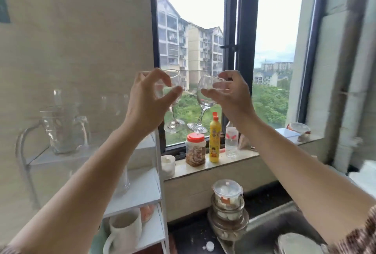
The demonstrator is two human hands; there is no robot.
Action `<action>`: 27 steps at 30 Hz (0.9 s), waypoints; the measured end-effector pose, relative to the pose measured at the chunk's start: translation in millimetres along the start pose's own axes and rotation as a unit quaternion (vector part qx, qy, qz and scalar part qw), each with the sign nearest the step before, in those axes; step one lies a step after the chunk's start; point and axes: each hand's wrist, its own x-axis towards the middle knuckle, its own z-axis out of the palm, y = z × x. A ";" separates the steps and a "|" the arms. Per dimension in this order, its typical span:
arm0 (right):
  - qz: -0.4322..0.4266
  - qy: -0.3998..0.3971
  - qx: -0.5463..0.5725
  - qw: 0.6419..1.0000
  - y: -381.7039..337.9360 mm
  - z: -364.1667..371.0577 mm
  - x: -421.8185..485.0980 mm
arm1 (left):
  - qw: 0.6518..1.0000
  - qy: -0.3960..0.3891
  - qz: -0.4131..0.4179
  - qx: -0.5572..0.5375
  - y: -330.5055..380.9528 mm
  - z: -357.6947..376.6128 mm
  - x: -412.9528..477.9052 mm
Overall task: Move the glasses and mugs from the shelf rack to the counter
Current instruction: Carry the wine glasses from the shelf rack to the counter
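Note:
My left hand [149, 99] grips the bowl of a clear wine glass [174, 124], held upright in front of the window. My right hand [230, 92] grips the bowl of a second clear wine glass [200, 111], which tilts slightly to the left. Both glasses hang in the air above the windowsill, their feet close together. The white shelf rack [140, 190] stands at the left. On its top tier sits a glass pitcher [63, 129]. A clear tumbler [123, 182] stands on the middle tier and a white mug [124, 231] on the lowest one.
On the windowsill [203, 169] stand a small white cup [167, 165], a red-lidded jar [195, 150], a yellow bottle [214, 137] and a water bottle [232, 141]. Stacked glass containers [227, 207] sit on the dark counter [193, 239] beside the sink [270, 231].

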 end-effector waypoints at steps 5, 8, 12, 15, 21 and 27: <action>0.071 0.037 -0.070 0.994 27.7 -128.5 -36.5 | 0.993 -0.097 -0.016 -0.060 61.5 98.9 -33.7; 0.107 0.069 -0.115 0.985 40.5 -217.3 -63.4 | 0.984 -0.137 -0.013 -0.112 113.8 164.1 -60.0; 0.145 0.102 -0.158 0.971 56.5 -346.5 -110.3 | 0.962 -0.193 -0.025 -0.193 201.6 256.9 -108.3; 0.178 0.113 -0.213 0.954 62.1 -441.8 -144.0 | 0.943 -0.230 -0.025 -0.239 272.3 325.6 -147.3; 0.244 0.149 -0.302 0.909 55.5 -610.2 -211.3 | 0.882 -0.336 -0.049 -0.326 409.7 443.5 -215.2; 0.300 0.237 -0.329 0.864 55.2 -749.5 -265.6 | 0.801 -0.449 -0.060 -0.392 537.4 541.1 -270.7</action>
